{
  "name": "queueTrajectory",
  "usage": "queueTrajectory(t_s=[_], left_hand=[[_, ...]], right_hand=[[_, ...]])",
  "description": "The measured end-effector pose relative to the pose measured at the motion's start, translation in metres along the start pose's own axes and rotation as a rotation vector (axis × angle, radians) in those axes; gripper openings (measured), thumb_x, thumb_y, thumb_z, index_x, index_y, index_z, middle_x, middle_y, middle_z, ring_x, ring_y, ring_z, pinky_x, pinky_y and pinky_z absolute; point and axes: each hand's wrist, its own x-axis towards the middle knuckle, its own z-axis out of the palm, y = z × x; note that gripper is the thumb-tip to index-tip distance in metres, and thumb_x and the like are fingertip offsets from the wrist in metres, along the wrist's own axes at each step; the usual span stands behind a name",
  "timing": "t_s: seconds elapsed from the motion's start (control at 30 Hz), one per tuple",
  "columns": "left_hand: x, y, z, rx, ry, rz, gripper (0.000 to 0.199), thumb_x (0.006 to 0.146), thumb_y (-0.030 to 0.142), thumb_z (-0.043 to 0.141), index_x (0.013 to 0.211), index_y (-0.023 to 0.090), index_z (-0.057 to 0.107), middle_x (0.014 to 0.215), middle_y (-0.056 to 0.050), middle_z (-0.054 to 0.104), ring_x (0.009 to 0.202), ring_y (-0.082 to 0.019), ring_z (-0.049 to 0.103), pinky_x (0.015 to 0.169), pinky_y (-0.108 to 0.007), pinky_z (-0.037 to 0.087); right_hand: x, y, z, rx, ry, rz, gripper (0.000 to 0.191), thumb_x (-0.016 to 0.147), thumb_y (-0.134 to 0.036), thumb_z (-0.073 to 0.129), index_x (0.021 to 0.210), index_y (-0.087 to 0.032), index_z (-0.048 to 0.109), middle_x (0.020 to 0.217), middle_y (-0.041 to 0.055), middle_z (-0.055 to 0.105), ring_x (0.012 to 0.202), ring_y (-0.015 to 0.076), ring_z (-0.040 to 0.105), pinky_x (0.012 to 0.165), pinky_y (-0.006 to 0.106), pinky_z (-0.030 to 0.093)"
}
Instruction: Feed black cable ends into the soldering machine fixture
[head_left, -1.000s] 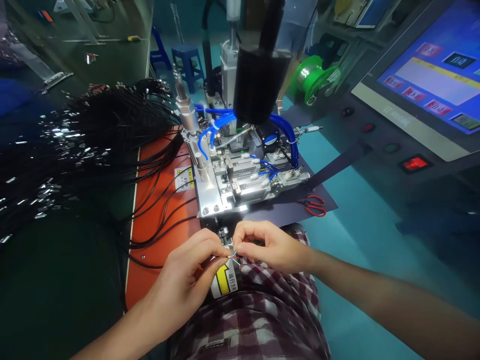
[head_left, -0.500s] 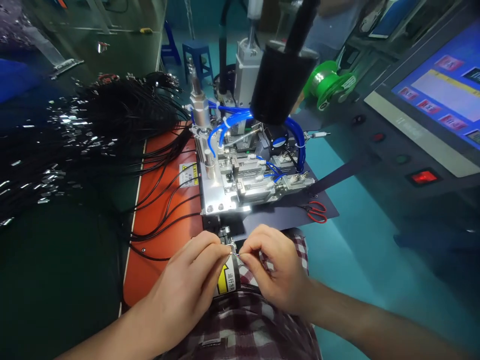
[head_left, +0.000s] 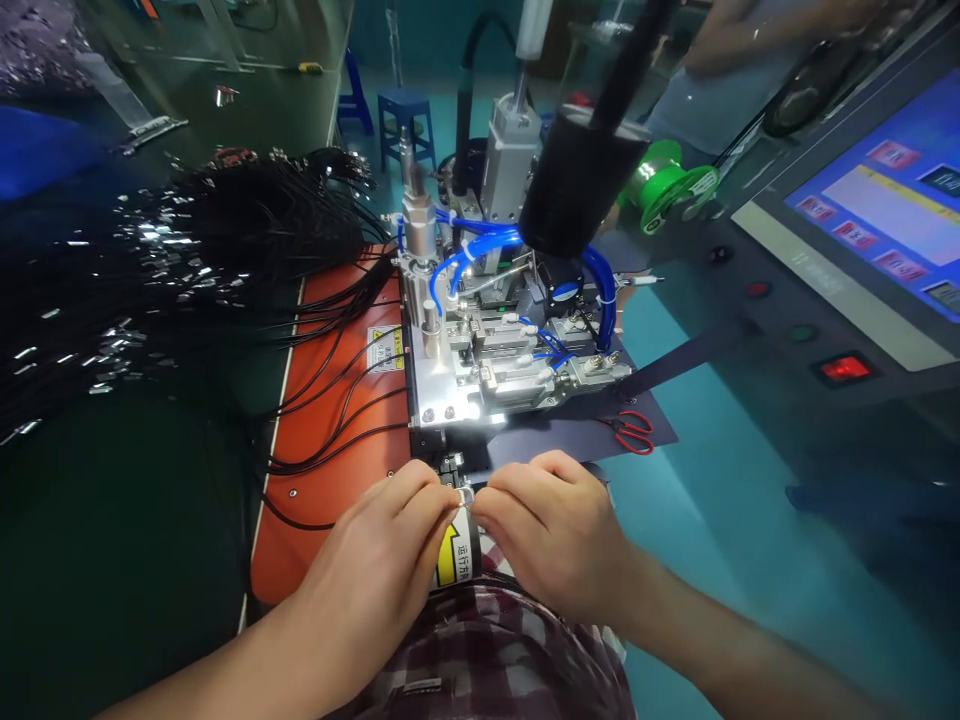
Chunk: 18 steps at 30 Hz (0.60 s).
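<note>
My left hand (head_left: 386, 560) is closed, thumb and forefinger pinched at the near end of the machine (head_left: 517, 360). Fingertip to fingertip with it, my right hand (head_left: 551, 525) is pinched too. A small shiny piece (head_left: 466, 497) shows in the narrow gap between them; it is too small to name, and the fingers cover most of what they grip. Just under the hands is a white label (head_left: 462, 555) with a yellow arrow. Black cables (head_left: 352, 440) lie across the orange-red panel (head_left: 322, 540) left of the machine, their ends running to its edge.
A large heap of black cables (head_left: 255, 215) lies at left. Red-handled scissors (head_left: 634, 433) rest on the dark plate right of the hands. A black nozzle (head_left: 581, 185) hangs above the machine, near a green spool (head_left: 667, 185). A control screen (head_left: 885, 190) stands at right; behind it is another person's arm (head_left: 739, 45).
My right hand has turned, its fingers curling over more, and sits slightly closer to my left. My left hand keeps its pinch. The view has shifted a little.
</note>
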Motion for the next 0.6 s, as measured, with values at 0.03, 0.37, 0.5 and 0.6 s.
queueTrajectory(t_s=[0.03,0.37,0.5,0.6], left_hand=[[-0.001,0.0,0.001,0.048,-0.001,0.02,0.018,0.092,0.015,0.035,0.088,0.02,0.053,0.085,-0.003,0.05,0.073,-0.016,0.048,0.063,-0.028,0.041],[-0.003,-0.001,-0.001,0.111,-0.002,0.143,0.025,0.09,0.005,0.034,0.104,0.019,0.049,0.089,-0.004,0.05,0.076,-0.018,0.045,0.064,-0.031,0.038],[0.001,-0.001,-0.004,0.027,-0.021,0.105,0.023,0.093,0.009,0.032,0.101,0.02,0.051,0.087,-0.003,0.049,0.075,-0.017,0.045,0.065,-0.029,0.039],[0.004,-0.002,-0.005,-0.03,-0.04,0.071,0.024,0.094,0.013,0.031,0.097,0.02,0.053,0.088,-0.003,0.049,0.076,-0.016,0.046,0.066,-0.029,0.04]], right_hand=[[0.002,0.001,-0.003,-0.034,-0.027,-0.035,0.02,0.085,-0.007,0.041,0.078,-0.017,0.056,0.066,0.0004,0.057,0.058,0.0139,0.044,0.059,0.032,0.028],[0.02,0.016,-0.02,0.331,-0.243,0.124,0.01,0.086,-0.013,0.049,0.079,-0.017,0.054,0.077,-0.0004,0.056,0.065,0.0127,0.047,0.06,0.028,0.031],[0.02,0.023,-0.017,0.619,-0.281,0.266,0.011,0.088,-0.014,0.048,0.08,-0.018,0.052,0.077,-0.0008,0.055,0.069,0.0117,0.05,0.062,0.025,0.037],[0.02,0.025,-0.016,0.64,-0.256,0.267,0.01,0.088,-0.014,0.049,0.08,-0.018,0.052,0.077,0.0,0.055,0.069,0.0124,0.05,0.063,0.025,0.038]])
